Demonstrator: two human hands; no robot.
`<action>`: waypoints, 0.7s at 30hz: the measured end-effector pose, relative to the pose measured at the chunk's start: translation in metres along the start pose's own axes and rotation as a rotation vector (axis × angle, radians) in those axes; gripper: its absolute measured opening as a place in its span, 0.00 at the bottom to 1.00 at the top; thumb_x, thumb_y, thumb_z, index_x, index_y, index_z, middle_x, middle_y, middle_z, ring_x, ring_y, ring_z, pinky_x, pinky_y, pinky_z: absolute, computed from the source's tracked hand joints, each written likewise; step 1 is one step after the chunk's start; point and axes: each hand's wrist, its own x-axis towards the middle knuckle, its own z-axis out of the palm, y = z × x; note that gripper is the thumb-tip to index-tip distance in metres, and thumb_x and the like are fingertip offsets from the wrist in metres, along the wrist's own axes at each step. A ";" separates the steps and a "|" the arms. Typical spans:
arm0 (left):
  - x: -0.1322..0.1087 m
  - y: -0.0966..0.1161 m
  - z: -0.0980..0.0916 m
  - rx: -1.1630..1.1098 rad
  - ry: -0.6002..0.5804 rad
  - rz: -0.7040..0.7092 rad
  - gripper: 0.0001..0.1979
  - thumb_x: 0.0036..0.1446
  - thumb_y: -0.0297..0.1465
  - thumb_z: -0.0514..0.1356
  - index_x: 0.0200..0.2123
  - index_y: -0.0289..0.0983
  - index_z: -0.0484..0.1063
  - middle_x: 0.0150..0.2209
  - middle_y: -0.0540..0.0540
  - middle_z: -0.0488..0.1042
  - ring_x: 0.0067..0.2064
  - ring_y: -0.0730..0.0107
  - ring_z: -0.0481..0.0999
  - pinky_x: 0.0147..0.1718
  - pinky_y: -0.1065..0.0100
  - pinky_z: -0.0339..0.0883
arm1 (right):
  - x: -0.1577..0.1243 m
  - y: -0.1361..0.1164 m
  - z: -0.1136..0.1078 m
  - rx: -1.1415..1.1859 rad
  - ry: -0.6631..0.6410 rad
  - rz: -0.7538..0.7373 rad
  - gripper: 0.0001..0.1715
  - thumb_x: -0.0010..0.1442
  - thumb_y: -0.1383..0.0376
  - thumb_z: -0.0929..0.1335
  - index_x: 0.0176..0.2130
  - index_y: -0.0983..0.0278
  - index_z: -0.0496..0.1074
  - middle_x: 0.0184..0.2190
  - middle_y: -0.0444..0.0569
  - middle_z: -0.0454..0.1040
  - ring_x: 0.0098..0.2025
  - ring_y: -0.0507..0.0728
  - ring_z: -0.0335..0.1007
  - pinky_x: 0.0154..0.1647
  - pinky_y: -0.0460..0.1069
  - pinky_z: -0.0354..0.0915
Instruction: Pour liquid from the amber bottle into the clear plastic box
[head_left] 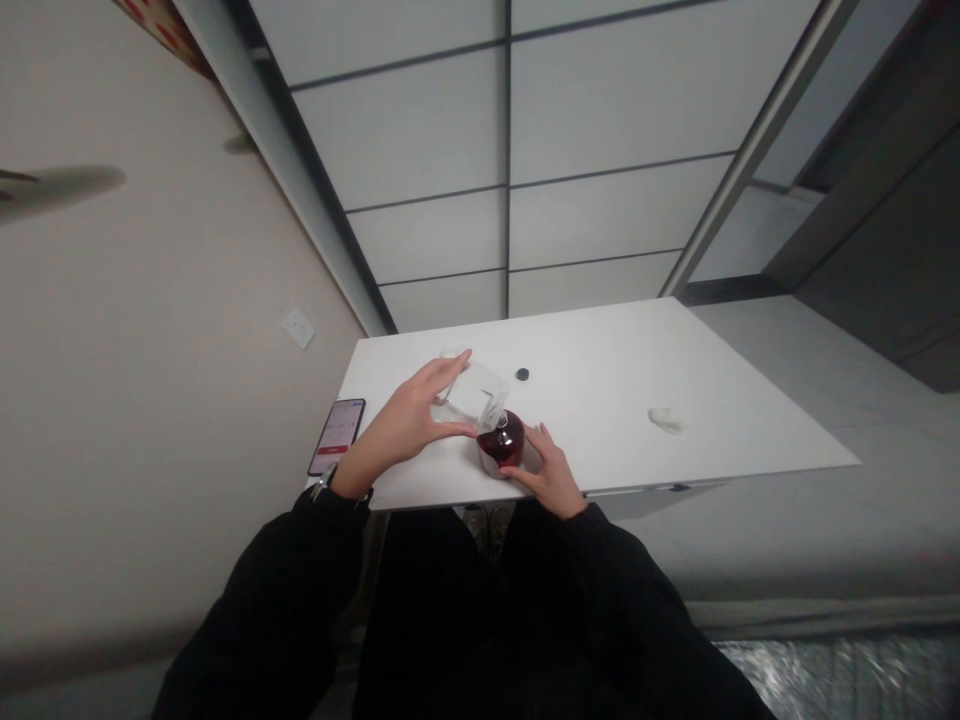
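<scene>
My left hand [411,415] grips a clear glass vessel [474,393] and holds it tilted, its mouth down over a round glass container of dark red liquid [501,442]. My right hand [546,470] wraps around the near side of that red-filled container, which stands near the front edge of the white table [675,360]. Both arms wear black sleeves, and a watch sits on my left wrist.
A phone [337,435] with a lit screen lies at the table's left edge. A small black cap [522,374] rests behind the containers. A crumpled white tissue [665,420] lies to the right. A wall with a socket [298,327] is on the left.
</scene>
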 end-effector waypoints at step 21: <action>0.015 0.031 -0.020 0.305 -0.184 0.068 0.47 0.64 0.43 0.67 0.76 0.46 0.45 0.71 0.37 0.62 0.64 0.49 0.73 0.58 0.54 0.73 | -0.002 0.004 0.002 -0.010 0.016 -0.017 0.47 0.57 0.47 0.78 0.69 0.56 0.67 0.66 0.57 0.72 0.70 0.72 0.66 0.76 0.78 0.38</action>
